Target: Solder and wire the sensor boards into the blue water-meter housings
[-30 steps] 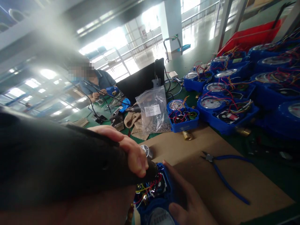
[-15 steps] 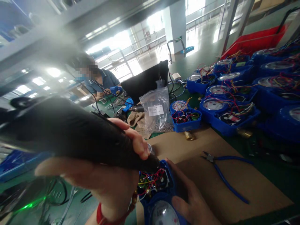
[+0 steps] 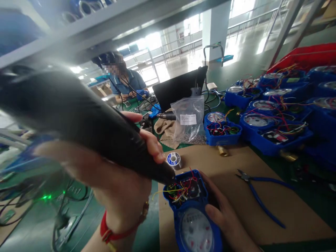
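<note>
My left hand (image 3: 123,175) is closed round a thick black power tool (image 3: 86,122), whose tip points down into the wiring end of a blue water meter (image 3: 193,213). The meter lies on a brown cardboard sheet (image 3: 262,196), with its dial near me and coloured wires at its far end. My right hand (image 3: 225,217) grips the meter's right side and holds it in place. A small spool of solder (image 3: 173,160) stands just beyond the tool's tip.
Blue-handled pliers (image 3: 259,199) lie on the cardboard to the right. Several open blue meters with wires (image 3: 265,122) crowd the back right, before a red bin (image 3: 307,56). A clear bag of small parts (image 3: 189,120) and a cloth stand behind. Another person (image 3: 126,84) works across the bench.
The view has shifted so my left hand and the tool now show clear of the lens. The meter's dial has come fully into sight. Both hands keep their grip.
</note>
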Demonstrator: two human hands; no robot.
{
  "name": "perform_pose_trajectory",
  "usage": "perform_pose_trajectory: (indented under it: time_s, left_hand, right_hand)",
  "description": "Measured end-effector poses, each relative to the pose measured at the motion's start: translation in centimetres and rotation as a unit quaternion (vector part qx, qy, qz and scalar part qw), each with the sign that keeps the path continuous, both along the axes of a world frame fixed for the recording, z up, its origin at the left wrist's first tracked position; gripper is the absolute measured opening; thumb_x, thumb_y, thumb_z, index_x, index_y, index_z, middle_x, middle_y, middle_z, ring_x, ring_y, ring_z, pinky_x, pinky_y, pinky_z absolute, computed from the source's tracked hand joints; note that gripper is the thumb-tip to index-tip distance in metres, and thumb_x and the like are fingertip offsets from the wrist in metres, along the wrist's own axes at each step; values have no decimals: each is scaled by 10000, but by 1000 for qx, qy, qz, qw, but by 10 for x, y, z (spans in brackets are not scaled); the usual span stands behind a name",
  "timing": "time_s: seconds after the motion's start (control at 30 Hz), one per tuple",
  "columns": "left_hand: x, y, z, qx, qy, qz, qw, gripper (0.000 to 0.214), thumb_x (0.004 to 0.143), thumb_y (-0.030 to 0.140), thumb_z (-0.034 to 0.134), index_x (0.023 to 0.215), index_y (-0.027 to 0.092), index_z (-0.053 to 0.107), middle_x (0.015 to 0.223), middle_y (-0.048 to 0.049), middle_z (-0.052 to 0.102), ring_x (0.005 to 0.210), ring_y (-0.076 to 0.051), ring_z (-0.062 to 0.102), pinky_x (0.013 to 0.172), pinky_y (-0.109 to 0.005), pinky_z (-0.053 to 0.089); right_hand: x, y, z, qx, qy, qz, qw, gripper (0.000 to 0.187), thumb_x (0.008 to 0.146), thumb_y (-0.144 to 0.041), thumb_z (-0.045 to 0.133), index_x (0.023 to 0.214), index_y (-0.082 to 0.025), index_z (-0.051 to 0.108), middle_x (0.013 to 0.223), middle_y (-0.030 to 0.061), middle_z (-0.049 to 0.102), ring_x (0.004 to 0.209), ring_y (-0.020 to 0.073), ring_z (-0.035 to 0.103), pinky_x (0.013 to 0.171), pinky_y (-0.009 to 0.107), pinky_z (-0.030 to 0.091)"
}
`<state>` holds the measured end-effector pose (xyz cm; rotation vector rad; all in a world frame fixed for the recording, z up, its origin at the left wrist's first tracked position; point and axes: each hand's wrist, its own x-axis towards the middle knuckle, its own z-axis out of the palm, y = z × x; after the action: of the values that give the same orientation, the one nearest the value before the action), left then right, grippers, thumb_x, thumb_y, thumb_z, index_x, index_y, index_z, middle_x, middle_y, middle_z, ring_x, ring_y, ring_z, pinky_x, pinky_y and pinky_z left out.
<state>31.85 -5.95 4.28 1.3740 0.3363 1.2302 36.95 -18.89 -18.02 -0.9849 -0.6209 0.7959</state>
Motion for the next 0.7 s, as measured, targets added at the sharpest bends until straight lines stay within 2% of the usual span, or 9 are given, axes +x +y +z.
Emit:
perform_pose_trajectory:
  time_s: [0.1, 0.23, 0.33, 0.47, 0.7]
  left_hand:
    - [5, -2, -10, 54, -18, 6, 998, 840, 876, 687, -41, 785, 184, 626, 461, -6, 495, 343, -136, 504, 305, -237, 370]
    - [2, -2, -13, 31, -59, -44, 997, 746, 840, 779, 170, 825, 200, 639, 549, -12, 591, 384, -132, 551, 312, -225, 404]
    - [-2, -3, -12, 25, -39, -78, 996, 769, 795, 825, 224, 859, 184, 644, 468, -6, 552, 368, -133, 529, 314, -215, 390]
    - [-4, -7, -12, 39, -46, -71, 996, 776, 727, 872, 314, 834, 179, 646, 456, 1, 546, 343, -132, 507, 296, -221, 376]
    - [2, -11, -26, 78, -6, -76, 994, 726, 724, 860, 367, 838, 194, 634, 455, 14, 531, 360, -131, 500, 328, -223, 387]
  right_hand:
    - [-1, 1, 1, -7, -14, -1, 1000, 721, 830, -585, 644, 1443, -318, 375, 1493, 66, 392, 1372, 297, 346, 1144, 483, 307]
    - [-4, 2, 1, -5, 0, -1, 1000, 742, 815, -582, 660, 1442, -308, 372, 1486, 75, 404, 1355, 310, 373, 1116, 476, 354]
    - [-5, 2, 1, -6, 17, 1, 1000, 741, 803, -584, 673, 1433, -325, 381, 1486, 63, 405, 1351, 312, 380, 1107, 478, 368]
    - [-5, 3, -1, -9, 20, 4, 1000, 724, 807, -572, 672, 1429, -336, 386, 1498, 53, 388, 1368, 318, 350, 1135, 501, 313]
    - [-4, 1, 0, -14, 13, 4, 1000, 764, 799, -580, 686, 1444, -322, 368, 1493, 76, 391, 1367, 325, 351, 1126, 527, 320]
